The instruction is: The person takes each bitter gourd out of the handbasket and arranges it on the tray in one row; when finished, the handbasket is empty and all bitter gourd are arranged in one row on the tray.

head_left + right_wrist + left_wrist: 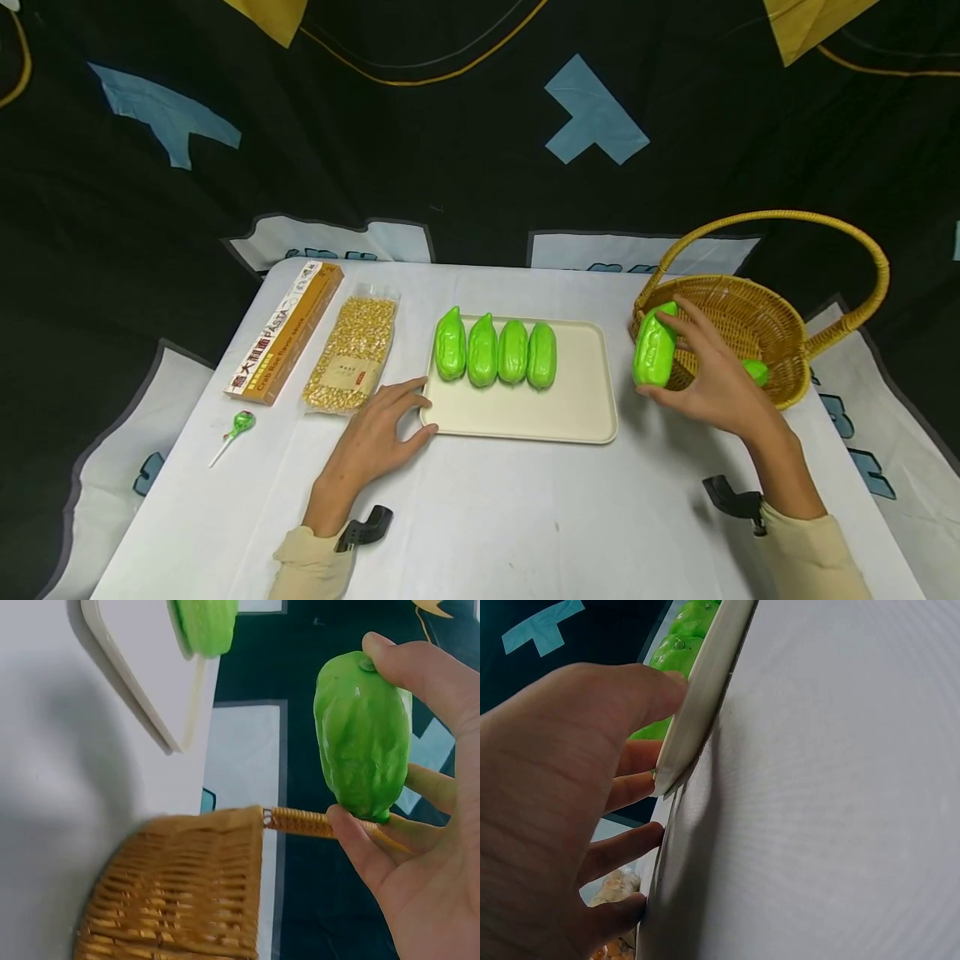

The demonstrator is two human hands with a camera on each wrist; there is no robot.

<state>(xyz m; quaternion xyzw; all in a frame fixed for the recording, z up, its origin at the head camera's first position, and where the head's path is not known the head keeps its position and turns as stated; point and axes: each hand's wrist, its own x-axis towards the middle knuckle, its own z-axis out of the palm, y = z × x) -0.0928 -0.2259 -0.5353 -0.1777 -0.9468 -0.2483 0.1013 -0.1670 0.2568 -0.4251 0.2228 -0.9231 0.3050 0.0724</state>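
Note:
My right hand (716, 379) holds a bright green, ridged bitter melon (655, 345) between thumb and fingertips, raised beside the basket's left rim. In the right wrist view, the melon (364, 735) hangs upright between thumb and fingers. Several similar bitter melons (482, 350) lie in a row on the back left part of a cream tray (577, 408). Spread fingers of my left hand (378, 437) rest against the tray's left end; the left wrist view shows the thumb touching its rim (701, 697).
At the right stands a wicker basket (787, 333) with a tall arched handle and another green piece (756, 372) inside. To the left lie a pasta box (288, 333), a bag of corn kernels (356, 333) and a green lollipop (242, 422). A dark cloth hangs behind the white table.

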